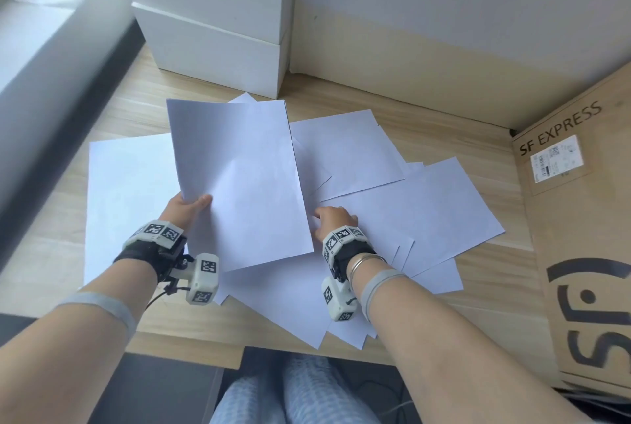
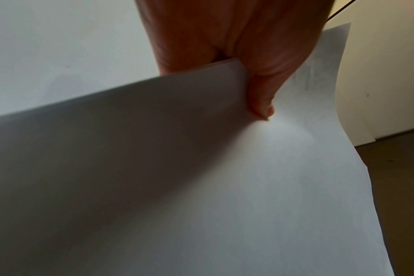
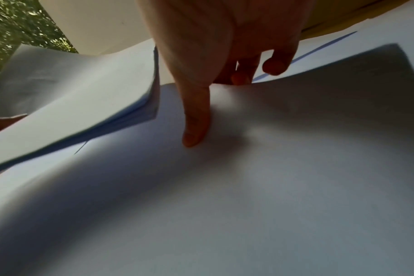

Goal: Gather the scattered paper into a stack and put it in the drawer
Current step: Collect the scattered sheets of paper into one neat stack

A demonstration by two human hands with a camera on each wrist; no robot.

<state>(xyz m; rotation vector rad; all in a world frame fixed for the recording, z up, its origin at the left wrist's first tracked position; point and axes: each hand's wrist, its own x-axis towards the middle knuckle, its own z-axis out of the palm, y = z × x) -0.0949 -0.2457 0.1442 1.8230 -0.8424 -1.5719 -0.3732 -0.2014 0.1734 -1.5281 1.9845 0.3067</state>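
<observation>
The left hand (image 1: 186, 207) pinches a small stack of white sheets (image 1: 239, 181) at its near left edge, thumb on top, holding it raised above the loose paper (image 1: 420, 205) spread on the desk (image 1: 426, 116). Just right of that stack, the right hand (image 1: 333, 219) lies on the loose paper, thumb over one sheet, other fingers seemingly tucked beneath.
</observation>
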